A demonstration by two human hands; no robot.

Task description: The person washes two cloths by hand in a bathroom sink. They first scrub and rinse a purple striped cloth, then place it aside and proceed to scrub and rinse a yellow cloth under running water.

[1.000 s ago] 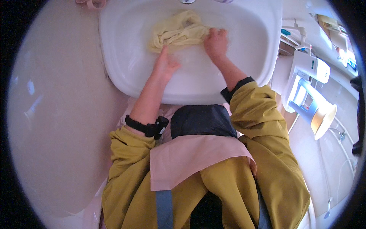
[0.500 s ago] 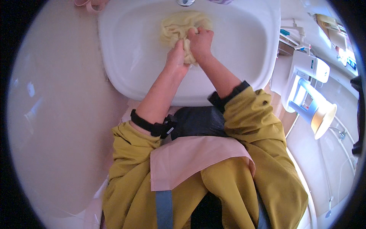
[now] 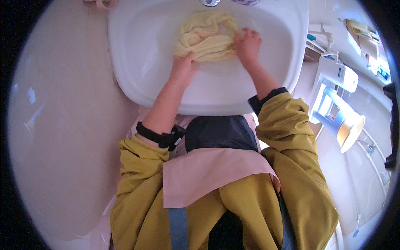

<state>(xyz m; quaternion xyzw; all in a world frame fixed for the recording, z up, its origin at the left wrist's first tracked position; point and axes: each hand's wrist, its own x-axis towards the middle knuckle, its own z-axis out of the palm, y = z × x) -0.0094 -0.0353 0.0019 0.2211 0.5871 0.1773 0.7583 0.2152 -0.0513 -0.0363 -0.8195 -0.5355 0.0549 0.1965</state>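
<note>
A wet, pale yellow cloth (image 3: 208, 43) lies spread and wrinkled in shallow water in the white washbasin (image 3: 146, 79). At its near left corner, my left hand (image 3: 183, 68) pinches the edge, thumb on top and the other fingers partly hidden underneath. My right hand (image 3: 248, 43) is at the cloth's right edge, with curled fingers gripping it. The middle of the cloth sags between both hands.
A chrome tap (image 3: 209, 2) stands at the basin's far edge, with a purple patterned thing (image 3: 246, 1) beside it. A pink handle (image 3: 104, 4) shows at the far left. Right of the basin, a blue and cream plastic item (image 3: 341, 123) stands near a white wall unit (image 3: 333, 73).
My hands have moved apart, the left one toward the left and the right one toward the right. The cloth, bunched between them before, is now spread wider.
</note>
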